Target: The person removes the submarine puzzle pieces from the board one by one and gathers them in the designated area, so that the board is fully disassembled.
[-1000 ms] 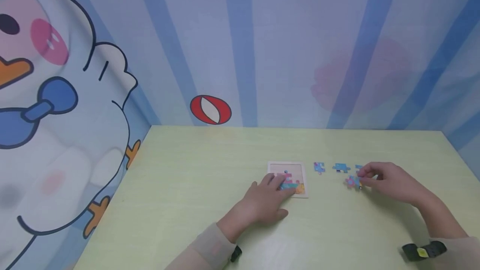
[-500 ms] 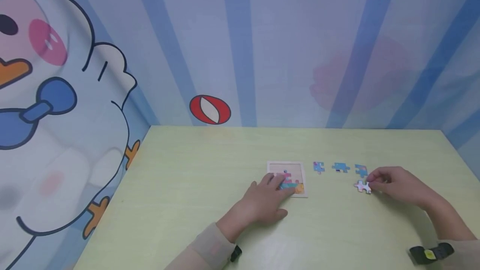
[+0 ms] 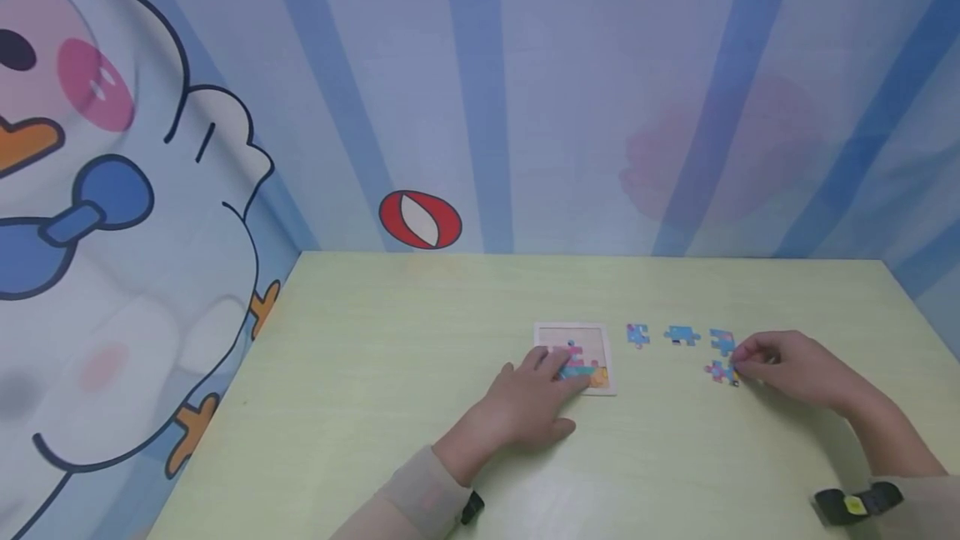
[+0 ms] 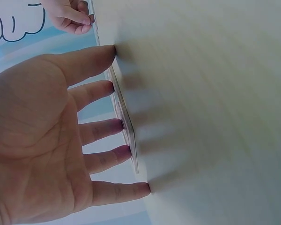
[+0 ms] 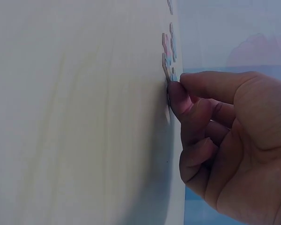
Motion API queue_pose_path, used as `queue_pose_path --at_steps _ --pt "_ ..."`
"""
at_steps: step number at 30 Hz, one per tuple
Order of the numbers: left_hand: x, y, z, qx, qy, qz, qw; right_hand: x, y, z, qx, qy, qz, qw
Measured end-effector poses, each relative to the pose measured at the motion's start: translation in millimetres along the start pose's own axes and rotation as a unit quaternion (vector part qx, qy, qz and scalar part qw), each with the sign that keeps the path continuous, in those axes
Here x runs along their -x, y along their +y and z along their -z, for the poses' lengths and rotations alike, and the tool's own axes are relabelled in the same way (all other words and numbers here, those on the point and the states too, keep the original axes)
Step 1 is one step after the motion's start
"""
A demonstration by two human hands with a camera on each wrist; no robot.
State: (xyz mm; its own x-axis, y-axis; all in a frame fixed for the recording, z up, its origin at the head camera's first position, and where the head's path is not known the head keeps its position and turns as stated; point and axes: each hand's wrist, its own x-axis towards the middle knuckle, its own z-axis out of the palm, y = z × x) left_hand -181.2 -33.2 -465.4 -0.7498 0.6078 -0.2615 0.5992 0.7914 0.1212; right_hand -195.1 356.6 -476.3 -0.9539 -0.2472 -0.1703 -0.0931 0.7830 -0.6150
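Note:
My left hand [image 3: 528, 402] lies with fingers spread, its fingertips on a square puzzle frame [image 3: 611, 357]. Pink, teal and orange pieces fill the lower part of that frame, partly hidden under the fingers. In the left wrist view the fingers [image 4: 100, 159] are straight, tips at the frame's edge and the table. Over on the right, my right hand [image 3: 787, 365] pinches a pink and blue jigsaw piece [image 3: 717, 372] by its right side, between thumb and index finger. The right wrist view shows that piece [image 5: 166, 65] low along the tabletop, partly covered by the thumb.
Three loose blue jigsaw pieces lie in a row right of the frame: one near it [image 3: 637, 335], a middle piece [image 3: 682, 336] and one beside my right hand [image 3: 722, 342]. The pale table [image 3: 360, 373] meets a printed backdrop [image 3: 570, 107] behind.
My right hand has moved right and slightly toward me with the pinched piece, uncovering the loose piece behind it. The pinched piece's tilt has changed. My left hand stays put.

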Motion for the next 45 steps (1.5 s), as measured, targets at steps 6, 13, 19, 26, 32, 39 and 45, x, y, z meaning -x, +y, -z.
queue_pose_path --at_steps 6,13,19,26,32,39,45 --pt "-0.1 1.4 0.8 0.0 0.001 -0.001 1.0 0.7 -2.0 -0.6 0.008 0.013 0.01 1.0" --pt "0.7 -0.3 2.0 -0.002 0.013 -0.006 0.9999 -1.8 -16.3 -1.8 0.001 0.02 0.027 0.999" --pt "3.3 -5.5 1.3 0.0 0.015 0.001 0.9999 -6.4 -31.0 -7.7 -0.026 0.008 0.026 0.999" --pt "11.4 -12.9 2.8 0.014 0.009 0.01 0.9998 -14.7 -48.7 -17.4 -0.032 0.005 0.042 0.999" --pt "13.7 -16.4 2.2 0.018 0.0 0.011 0.9998 -26.0 -65.1 -28.1 -0.022 0.012 0.05 0.998" --pt "14.1 -16.4 2.3 0.017 -0.001 0.01 0.9998 -38.2 -84.1 -43.7 -0.031 0.011 0.064 0.997" --pt "13.2 -16.6 0.8 0.015 -0.004 0.011 0.9998 -48.7 -99.3 -54.1 -0.045 0.003 0.095 0.994"
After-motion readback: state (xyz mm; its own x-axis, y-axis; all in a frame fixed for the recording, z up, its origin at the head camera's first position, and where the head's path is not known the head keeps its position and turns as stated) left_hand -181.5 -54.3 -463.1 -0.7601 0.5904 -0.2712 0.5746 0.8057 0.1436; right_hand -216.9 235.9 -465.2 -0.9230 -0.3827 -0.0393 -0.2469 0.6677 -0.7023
